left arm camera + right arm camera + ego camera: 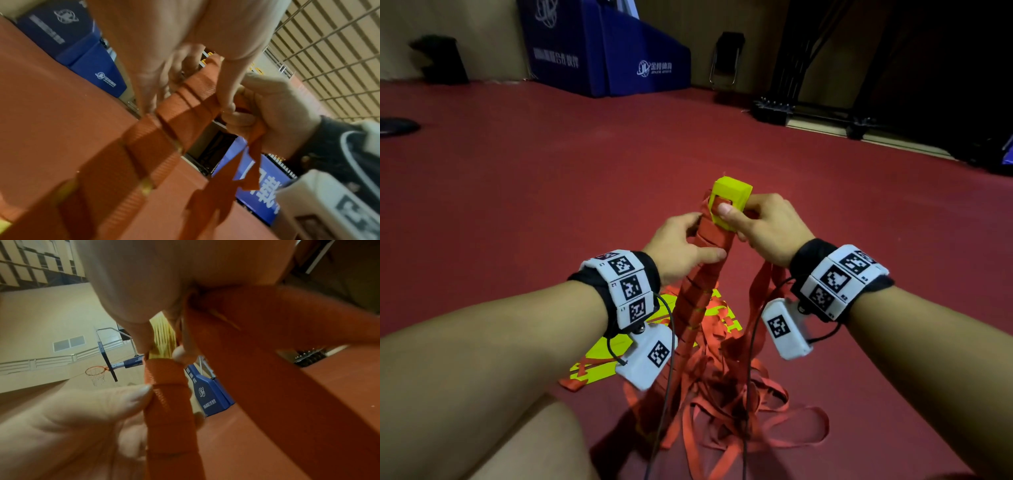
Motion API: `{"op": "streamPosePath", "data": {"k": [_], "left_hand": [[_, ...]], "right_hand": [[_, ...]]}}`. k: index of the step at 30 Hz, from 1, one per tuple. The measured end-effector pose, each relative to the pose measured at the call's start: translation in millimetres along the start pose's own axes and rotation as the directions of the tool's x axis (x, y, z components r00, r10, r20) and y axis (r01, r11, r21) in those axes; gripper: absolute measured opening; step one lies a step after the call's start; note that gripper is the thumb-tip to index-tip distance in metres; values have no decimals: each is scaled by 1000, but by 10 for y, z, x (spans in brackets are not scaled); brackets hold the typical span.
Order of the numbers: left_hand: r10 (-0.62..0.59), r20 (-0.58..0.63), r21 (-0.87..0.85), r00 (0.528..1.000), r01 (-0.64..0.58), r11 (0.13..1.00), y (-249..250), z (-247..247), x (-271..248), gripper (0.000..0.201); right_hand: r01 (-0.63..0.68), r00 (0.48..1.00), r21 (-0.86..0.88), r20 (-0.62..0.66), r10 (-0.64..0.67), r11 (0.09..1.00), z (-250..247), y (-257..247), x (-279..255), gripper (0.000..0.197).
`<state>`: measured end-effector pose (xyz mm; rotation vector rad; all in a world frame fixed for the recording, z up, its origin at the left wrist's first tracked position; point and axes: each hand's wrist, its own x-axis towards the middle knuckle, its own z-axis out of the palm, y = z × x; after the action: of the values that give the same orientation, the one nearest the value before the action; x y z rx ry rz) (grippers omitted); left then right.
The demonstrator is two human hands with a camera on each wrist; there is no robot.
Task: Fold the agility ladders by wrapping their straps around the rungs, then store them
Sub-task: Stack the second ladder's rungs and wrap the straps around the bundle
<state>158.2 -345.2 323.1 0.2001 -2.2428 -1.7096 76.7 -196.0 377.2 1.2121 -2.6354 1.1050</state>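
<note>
Left hand wrapped around the upper part of the bundle of rungs, thumb lying across the near side of the orange wrapping, fingers curled behind it. Right hand just to the right, thumb pressed on the yellow rung end that sticks out of the top of the bundle, fingers curled round its far side and clamped on a length of orange strap. Bundle held up off the floor, tilted, top end far and bottom end near, wound all along with orange strap in slanted turns. From the right hand, strap hanging down to a loose orange tangle on the red floor, near the middle. More yellow rungs lying flat on the floor, partly hidden under the left wrist. In the left wrist view, the wound bundle running from near left up to both hands, strap trailing down from the right fist. In the right wrist view, ridged yellow plastic between thumb and fingers. Blue padded base far left by the wall; black folding chair to its right.
</note>
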Motion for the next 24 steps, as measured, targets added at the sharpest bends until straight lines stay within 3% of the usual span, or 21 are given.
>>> {"op": "streamPosePath", "data": {"k": [4,8,10,12,15,18,24], "left_hand": [[-11,-15,-35,1000,11,999,-67,-68,-22,37],[-45,-73,-94,996,38,995,-68,-44,-42,48],[-67,-64,-109,996,59,992,-56,-38,-48,37],[-90,-40,-113,995,85,990,-49,-39,-50,37],[-79,-28,-45,996,78,996,-57,-45,-69,53],[-84,-1,61,996,84,995,-98,-58,-73,46],[-56,10,190,998,53,980,-200,-97,-54,42]], "right_hand": [[16,999,-16,-29,-17,1000,-11,45,9,52],[0,993,-29,-115,-3,1000,15,109,32,55],[10,993,-22,-117,-12,1000,53,139,38,54],[23,996,1,-88,-23,1000,90,168,32,49],[41,999,70,0,-41,997,150,227,13,36],[42,994,110,91,-53,993,219,318,-10,29],[27,988,127,149,-46,992,301,431,-24,37]]}}
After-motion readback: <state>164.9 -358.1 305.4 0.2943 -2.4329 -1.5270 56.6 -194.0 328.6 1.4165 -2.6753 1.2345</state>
